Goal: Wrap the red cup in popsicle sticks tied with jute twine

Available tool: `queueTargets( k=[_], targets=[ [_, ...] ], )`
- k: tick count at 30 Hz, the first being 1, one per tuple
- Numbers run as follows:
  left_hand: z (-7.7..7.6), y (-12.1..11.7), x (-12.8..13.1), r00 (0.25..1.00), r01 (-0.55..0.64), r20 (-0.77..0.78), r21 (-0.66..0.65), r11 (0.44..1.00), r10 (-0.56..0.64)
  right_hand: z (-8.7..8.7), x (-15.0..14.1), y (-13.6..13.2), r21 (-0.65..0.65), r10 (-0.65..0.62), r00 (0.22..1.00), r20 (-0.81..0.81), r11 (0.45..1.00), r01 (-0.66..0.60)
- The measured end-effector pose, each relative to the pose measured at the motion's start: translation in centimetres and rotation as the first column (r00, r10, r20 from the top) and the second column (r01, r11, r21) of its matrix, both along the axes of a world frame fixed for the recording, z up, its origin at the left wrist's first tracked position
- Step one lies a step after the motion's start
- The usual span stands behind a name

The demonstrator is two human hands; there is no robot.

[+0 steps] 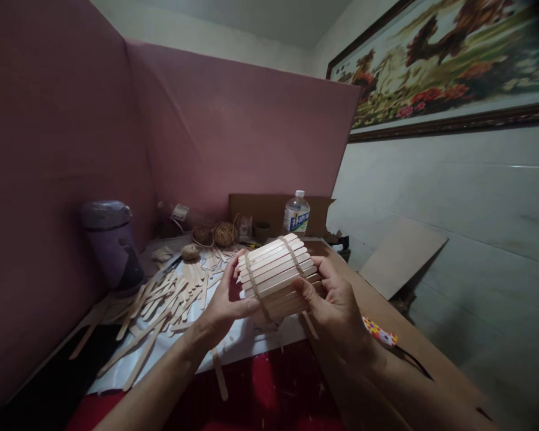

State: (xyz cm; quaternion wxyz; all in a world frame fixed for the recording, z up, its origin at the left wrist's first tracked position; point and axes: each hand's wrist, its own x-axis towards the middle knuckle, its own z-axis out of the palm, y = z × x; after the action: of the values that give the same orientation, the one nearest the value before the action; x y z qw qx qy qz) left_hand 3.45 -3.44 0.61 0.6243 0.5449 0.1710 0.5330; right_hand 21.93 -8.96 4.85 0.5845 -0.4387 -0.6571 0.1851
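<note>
Between my two hands is a round holder made of popsicle sticks (276, 269), tilted on its side above the table. Two bands of twine run around its sticks, one near each end. My left hand (227, 302) grips the left end, thumb along the lower side. On the right end, my right hand (336, 299) is closed with its thumb pressed on the sticks. The holder's inside and far side are hidden from me. Loose popsicle sticks (175, 302) lie in a heap on white paper to the left.
Balls of twine (225, 234) sit at the back, near a clear bottle with a blue label (296, 214). A purple tumbler (112, 248) stands at the left. Brown cardboard (386, 335) covers the right side, with a colourful patterned object (379, 331) on it. Pink panels (242, 126) enclose the back and left.
</note>
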Motion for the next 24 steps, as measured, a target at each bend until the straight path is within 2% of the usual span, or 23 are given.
queueTargets(
  k=[1, 2, 3, 5, 6, 8, 10, 18, 24],
  targets=[
    [-0.1, 0.1, 0.0, 1.0, -0.006, -0.001, 0.001, 1.0, 0.006, -0.1, 0.1, -0.1, 0.092, -0.088, 0.994, 0.059, 0.992, 0.082],
    [-0.1, 0.1, 0.0, 1.0, -0.014, -0.006, 0.002, 1.0, 0.014, 0.0, 0.1, -0.3, 0.215, -0.199, 0.974, 0.112, 0.961, 0.172],
    [-0.2, 0.2, 0.0, 1.0, -0.023, -0.012, 0.002, 1.0, 0.023, 0.1, 0.1, -0.5, 0.345, -0.308, 0.938, 0.157, 0.907, 0.241],
    [-0.4, 0.3, 0.0, 0.999, -0.046, -0.025, 0.009, 0.999, 0.046, 0.6, -0.2, -1.2, 0.545, -0.435, 0.863, 0.256, 0.802, 0.243],
    [-0.5, 0.4, 0.0, 0.998, -0.057, -0.028, 0.016, 0.998, 0.057, 0.9, -0.4, -1.6, 0.578, -0.428, 0.838, 0.338, 0.797, 0.175],
    [-0.5, 0.4, 0.0, 0.997, -0.071, -0.035, 0.026, 0.997, 0.071, 1.2, -1.0, -2.2, 0.569, -0.371, 0.796, 0.478, 0.822, 0.041],
    [-0.5, 0.4, 0.0, 0.996, -0.073, -0.045, 0.021, 0.997, 0.074, 1.3, -1.6, -2.4, 0.544, -0.341, 0.766, 0.545, 0.839, -0.014],
    [-0.9, 0.7, -0.1, 0.992, -0.096, -0.088, 0.0, 0.995, 0.096, 1.1, -2.1, -1.4, 0.484, -0.343, 0.664, 0.664, 0.875, -0.032],
    [-0.9, 0.7, -0.1, 0.989, -0.087, -0.116, 0.031, 0.996, 0.09, 1.8, -1.8, -1.2, 0.491, -0.367, 0.563, 0.74, 0.868, -0.08]
  ],
)
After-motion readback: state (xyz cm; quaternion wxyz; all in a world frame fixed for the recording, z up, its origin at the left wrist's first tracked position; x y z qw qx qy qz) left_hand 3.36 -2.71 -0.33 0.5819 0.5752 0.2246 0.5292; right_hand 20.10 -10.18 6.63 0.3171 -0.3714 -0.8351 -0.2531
